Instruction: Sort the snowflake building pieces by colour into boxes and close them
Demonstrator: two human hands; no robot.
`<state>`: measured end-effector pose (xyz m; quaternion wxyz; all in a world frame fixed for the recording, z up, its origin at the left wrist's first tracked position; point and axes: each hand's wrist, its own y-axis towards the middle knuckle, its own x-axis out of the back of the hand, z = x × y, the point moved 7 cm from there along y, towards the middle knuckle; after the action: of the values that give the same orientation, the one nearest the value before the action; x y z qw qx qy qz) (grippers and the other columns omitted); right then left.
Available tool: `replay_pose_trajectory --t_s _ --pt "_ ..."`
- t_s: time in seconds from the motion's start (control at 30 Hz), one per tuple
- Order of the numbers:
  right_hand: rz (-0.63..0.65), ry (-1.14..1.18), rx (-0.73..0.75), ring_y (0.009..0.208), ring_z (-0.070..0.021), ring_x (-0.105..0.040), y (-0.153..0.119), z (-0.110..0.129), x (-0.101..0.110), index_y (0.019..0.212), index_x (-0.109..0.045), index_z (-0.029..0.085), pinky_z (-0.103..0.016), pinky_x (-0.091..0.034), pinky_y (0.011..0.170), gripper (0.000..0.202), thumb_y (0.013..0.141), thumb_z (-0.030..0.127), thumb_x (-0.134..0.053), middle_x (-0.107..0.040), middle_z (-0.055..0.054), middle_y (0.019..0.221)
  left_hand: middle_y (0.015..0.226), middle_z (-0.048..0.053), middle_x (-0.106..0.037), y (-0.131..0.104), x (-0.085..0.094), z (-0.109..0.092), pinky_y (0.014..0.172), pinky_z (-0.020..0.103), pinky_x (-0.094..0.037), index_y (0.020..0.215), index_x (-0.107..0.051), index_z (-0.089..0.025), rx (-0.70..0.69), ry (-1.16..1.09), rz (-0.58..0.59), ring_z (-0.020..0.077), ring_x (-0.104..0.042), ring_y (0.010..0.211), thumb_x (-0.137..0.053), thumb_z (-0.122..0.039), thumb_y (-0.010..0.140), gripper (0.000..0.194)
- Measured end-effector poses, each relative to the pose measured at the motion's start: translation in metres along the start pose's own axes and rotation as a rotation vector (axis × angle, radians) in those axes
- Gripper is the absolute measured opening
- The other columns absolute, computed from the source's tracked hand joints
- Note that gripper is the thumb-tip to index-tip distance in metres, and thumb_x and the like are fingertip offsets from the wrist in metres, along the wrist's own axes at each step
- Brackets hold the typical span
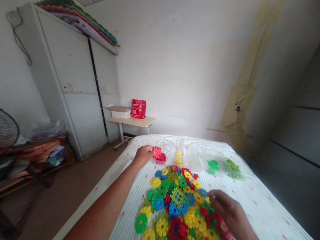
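Note:
My left hand [144,156] pinches a flat red square building piece [157,152] with notched edges. It is held over a small clear container [160,162] that has red pieces in it. My right hand [226,208] is slightly blurred at the right edge of a heap of plastic building pieces [178,196]. Its fingers reach over the heap and are somewhat apart; a small green spot shows between them, and I cannot make out a held piece. The heap mixes notched discs and squares in red, yellow, green and blue.
Further clear containers stand along the table's far side, holding yellow discs [179,160], green pieces [213,165] and light green pieces [233,167]. A white patterned cloth [260,203] covers the table. Behind are a side table [140,121] with a red bag [138,108], and a cabinet [75,73].

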<state>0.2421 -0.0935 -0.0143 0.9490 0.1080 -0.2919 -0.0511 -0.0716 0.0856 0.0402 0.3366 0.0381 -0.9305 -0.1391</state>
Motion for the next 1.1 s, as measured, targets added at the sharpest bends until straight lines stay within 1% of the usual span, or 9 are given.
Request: replay_pose_trajectory --t_s 0.17,0.27,0.4,0.53,0.7,0.8,0.9,1.0,1.1 --pt "-0.013 -0.037 -0.039 0.066 -0.0172 -0.061 -0.004 -0.02 0.01 0.084 -0.061 0.022 -0.022 -0.048 0.058 0.031 0.077 0.05 -0.05 -0.067 -0.002 0.073 0.059 -0.005 -0.06 0.034 -0.034 0.003 0.059 0.021 -0.042 0.095 -0.06 -0.019 0.033 0.155 0.076 0.0119 -0.058 0.06 -0.059 -0.013 0.068 0.028" --pt "-0.019 -0.052 -0.023 0.067 -0.017 -0.061 -0.004 -0.021 0.008 0.084 -0.061 0.022 -0.021 -0.049 0.06 0.03 0.078 0.049 -0.048 -0.067 -0.002 0.075 0.079 0.0 -0.063 0.041 -0.055 0.003 0.066 0.028 -0.048 0.097 -0.058 -0.015 0.027 0.248 0.171 0.0126 -0.059 0.071 -0.057 -0.024 0.079 0.02" --pt "-0.034 -0.105 0.009 0.068 -0.0167 -0.061 -0.004 -0.015 0.006 0.083 -0.061 0.022 -0.021 -0.049 0.061 0.028 0.079 0.047 -0.049 -0.067 -0.002 0.076 0.104 0.006 -0.059 0.041 -0.074 0.003 0.075 0.036 -0.05 0.105 -0.055 -0.015 0.028 0.368 0.274 0.0159 -0.058 0.088 -0.051 -0.032 0.085 0.027" --pt "-0.068 -0.148 0.062 0.067 -0.0164 -0.062 -0.003 -0.008 0.008 0.082 -0.061 0.022 -0.021 -0.049 0.062 0.028 0.08 0.046 -0.047 -0.067 -0.003 0.075 0.108 0.006 -0.058 0.036 -0.077 -0.002 0.078 0.037 -0.049 0.108 -0.054 -0.016 0.035 0.488 0.303 0.0169 -0.058 0.092 -0.052 -0.031 0.084 0.028" --pt "-0.112 -0.178 0.123 0.063 -0.0142 -0.061 -0.004 -0.005 0.014 0.081 -0.061 0.022 -0.019 -0.048 0.058 0.025 0.081 0.043 -0.046 -0.067 -0.002 0.074 0.107 0.009 -0.057 0.026 -0.055 -0.02 0.079 0.035 -0.046 0.101 -0.059 -0.014 0.022 0.605 0.157 0.0193 -0.058 0.092 -0.05 -0.027 0.084 0.023" --pt "-0.163 -0.193 0.117 0.061 -0.0141 -0.061 -0.004 -0.007 0.023 0.081 -0.061 0.022 -0.02 -0.047 0.057 0.025 0.081 0.042 -0.047 -0.066 -0.002 0.071 0.103 0.009 -0.058 0.008 -0.041 -0.038 0.074 0.028 -0.045 0.095 -0.064 -0.018 -0.035 0.618 0.066 0.019 -0.06 0.09 -0.045 -0.02 0.083 0.023" --pt "-0.19 -0.2 0.059 0.06 -0.0145 -0.06 -0.003 -0.014 0.032 0.082 -0.061 0.02 -0.021 -0.046 0.056 0.028 0.081 0.043 -0.046 -0.065 -0.003 0.07 0.098 0.006 -0.059 -0.025 -0.035 -0.051 0.075 0.025 -0.044 0.093 -0.063 -0.021 -0.112 0.588 0.015 0.0173 -0.06 0.091 -0.037 -0.022 0.085 0.027" --pt "-0.141 -0.207 -0.031 0.059 -0.0142 -0.058 -0.001 -0.024 0.038 0.081 -0.06 0.018 -0.022 -0.044 0.055 0.029 0.081 0.042 -0.044 -0.064 -0.002 0.067 0.092 0.003 -0.063 -0.071 -0.034 -0.058 0.076 0.023 -0.044 0.09 -0.063 -0.022 -0.283 0.448 -0.062 0.0144 -0.06 0.087 -0.04 -0.021 0.083 0.024" --pt "-0.015 -0.195 -0.105 0.057 -0.0127 -0.054 -0.001 -0.033 0.038 0.076 -0.06 0.018 -0.022 -0.041 0.053 0.025 0.079 0.038 -0.045 -0.061 0.0 0.064 0.084 0.001 -0.065 -0.116 -0.038 -0.048 0.07 0.021 -0.046 0.087 -0.062 -0.022 -0.379 0.302 -0.059 0.0129 -0.061 0.078 -0.041 -0.022 0.083 0.021"
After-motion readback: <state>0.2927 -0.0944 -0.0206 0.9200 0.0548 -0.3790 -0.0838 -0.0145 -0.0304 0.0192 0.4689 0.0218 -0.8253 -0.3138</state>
